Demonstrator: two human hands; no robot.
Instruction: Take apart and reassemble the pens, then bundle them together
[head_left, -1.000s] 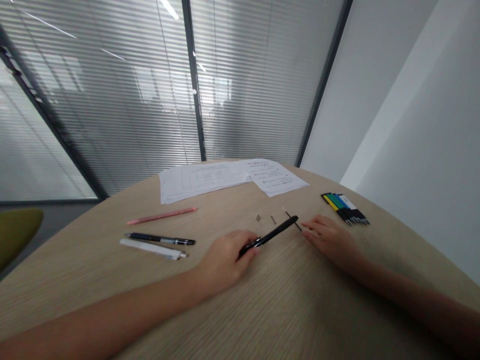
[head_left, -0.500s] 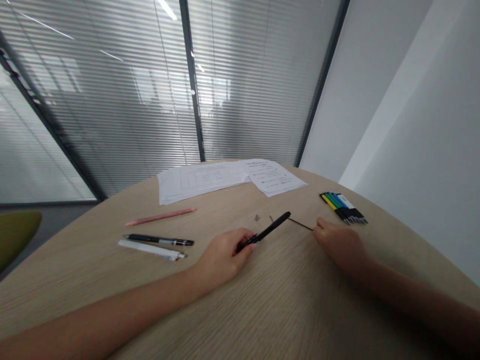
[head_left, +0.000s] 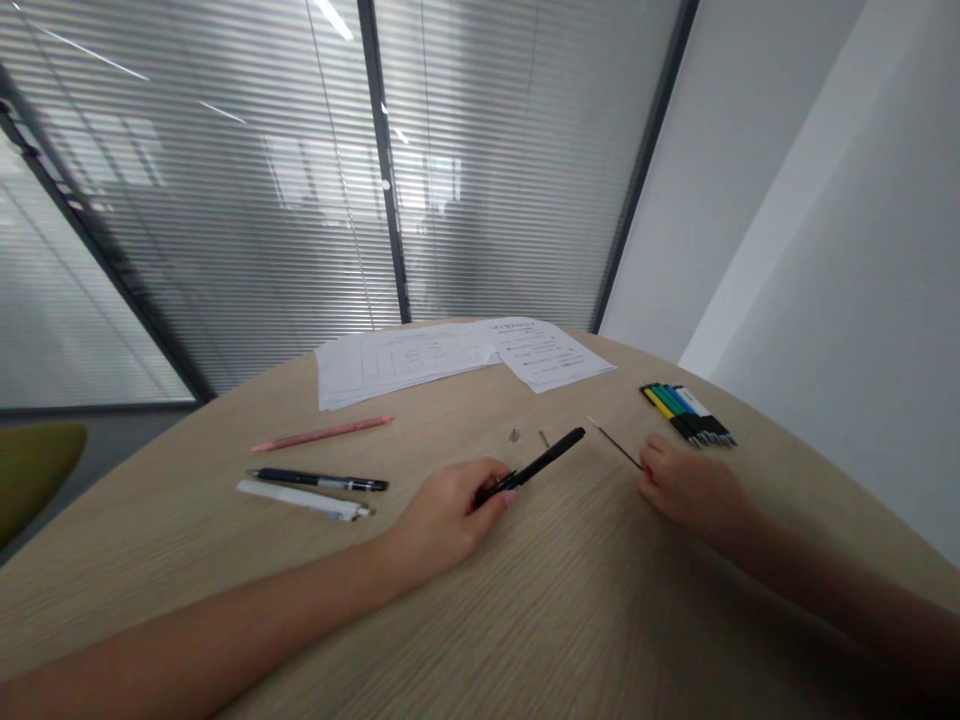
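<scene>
My left hand (head_left: 450,510) is closed around the lower end of a black pen barrel (head_left: 551,455), which points up and to the right. Pinched in the fingers of my right hand (head_left: 694,490) is a thin dark pen refill (head_left: 619,445) with a pale end, slanting toward the upper left. A gap separates the refill from the barrel's far end. Just beyond the barrel lie a small metal piece (head_left: 514,436) and a short thin part (head_left: 544,438), perhaps a spring; both are too small to make out well.
To the left lie a pink pencil-like stick (head_left: 322,433), a black pen (head_left: 319,479) and a white pen (head_left: 300,498). White printed sheets (head_left: 405,360) rest at the table's back. Several coloured pens (head_left: 686,412) sit side by side beyond my right hand.
My right hand has moved a little to the right with the refill, whose pale end now shows apart from the barrel. My left hand has hardly moved.
</scene>
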